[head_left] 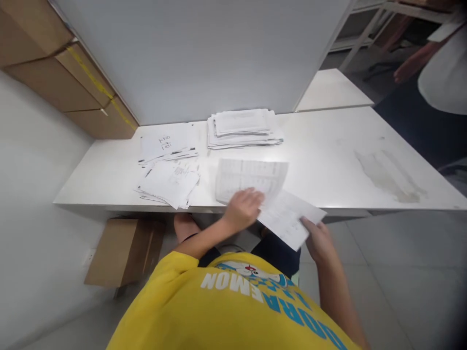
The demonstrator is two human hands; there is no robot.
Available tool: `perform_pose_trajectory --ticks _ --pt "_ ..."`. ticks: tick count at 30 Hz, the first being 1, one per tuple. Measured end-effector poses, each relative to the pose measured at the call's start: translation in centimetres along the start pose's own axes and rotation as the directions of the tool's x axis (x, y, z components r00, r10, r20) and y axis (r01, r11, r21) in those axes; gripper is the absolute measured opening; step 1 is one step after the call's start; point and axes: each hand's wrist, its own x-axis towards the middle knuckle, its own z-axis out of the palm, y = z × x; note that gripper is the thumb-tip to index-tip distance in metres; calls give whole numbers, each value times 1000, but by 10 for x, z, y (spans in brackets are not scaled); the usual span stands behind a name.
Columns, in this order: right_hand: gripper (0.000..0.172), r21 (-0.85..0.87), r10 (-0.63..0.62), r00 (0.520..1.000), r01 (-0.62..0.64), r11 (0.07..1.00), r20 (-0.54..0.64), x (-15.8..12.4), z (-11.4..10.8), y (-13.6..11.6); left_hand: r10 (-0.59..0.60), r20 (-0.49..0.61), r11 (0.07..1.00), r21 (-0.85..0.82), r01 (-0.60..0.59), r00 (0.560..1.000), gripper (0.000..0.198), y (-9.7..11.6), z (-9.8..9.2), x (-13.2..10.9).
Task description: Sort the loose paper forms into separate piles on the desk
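My left hand (pixel 244 209) is closed on the lower edge of a printed sheet (pixel 251 176), which is blurred and lies over the white table's front part. In my right hand (pixel 318 236) is another printed paper (pixel 290 218), pinched at its right corner and tilted past the table edge. The two papers overlap near my left fingers. Two loose piles of paper sit to the left, one with large handwriting (pixel 166 142) and one fanned nearer the edge (pixel 170 182). A thicker paper stack (pixel 242 124) rests at the back by the partition.
The white table (pixel 321 146) has a grey stain (pixel 392 175) at its right. Cardboard boxes (pixel 83 92) stand at the back left, and another box (pixel 118 253) is under the table. A person (pixel 419 116) is at the far right, beyond the table.
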Motion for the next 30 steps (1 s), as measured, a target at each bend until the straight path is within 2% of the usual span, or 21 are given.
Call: perform_pose_trajectory --ticks 2,3,5,7,10,13,15,17,18,19,20,21,22,24,25,27,30 --pt "53 46 -11 999 10 999 38 1 13 -1 55 92 996 -81 -47 994 40 49 26 -3" --pt "54 65 -20 999 17 998 49 1 15 -2 75 139 993 -106 -60 988 40 65 37 -4" --pt "60 104 -47 996 39 994 74 1 11 -1 110 222 988 -130 -82 969 41 80 54 -5" --pt "67 116 -66 990 52 992 122 1 1 1 160 281 982 -141 -125 946 43 77 64 -7" --pt "62 -9 -63 981 65 998 183 0 -16 7 278 321 955 -195 -224 905 45 57 71 -7" --pt "50 -205 -147 981 171 964 129 2 -23 12 354 324 920 -287 -265 878 45 38 72 -4" --pt "44 -283 -273 959 282 916 74 5 -21 10 340 306 913 -336 -233 889 48 28 71 2" --pt "40 -354 -406 914 382 854 7 9 -18 2 270 232 911 -375 -171 934 64 18 66 11" --pt "39 -395 -469 883 423 816 -23 11 -16 -5 199 161 912 -392 -122 967 75 13 62 16" --pt "38 -434 -529 848 462 773 -40 13 -15 -13 97 73 909 -412 -58 993 83 7 59 22" --pt "37 -465 -586 810 505 727 -37 15 -13 -21 -33 -22 897 -443 20 999 90 1 55 27" --pt "36 -482 -638 770 555 679 -12 18 -12 -29 -175 -106 868 -487 102 979 96 -4 52 32" --pt "35 -481 -683 730 609 631 29 20 -10 -37 -308 -168 823 -541 174 936 99 -10 50 37" --pt "34 -443 -746 657 704 555 110 27 -7 -48 -492 -202 712 -652 259 847 98 -18 50 44" --pt "33 -419 -762 633 733 536 135 31 -5 -51 -539 -184 661 -698 276 822 93 -20 51 45" --pt "32 -360 -766 628 752 552 137 42 1 -52 -564 -121 581 -760 290 817 76 -21 54 44" --pt "37 -178 -722 687 723 668 80 57 12 -41 -532 -75 548 -790 275 843 58 -16 58 37"
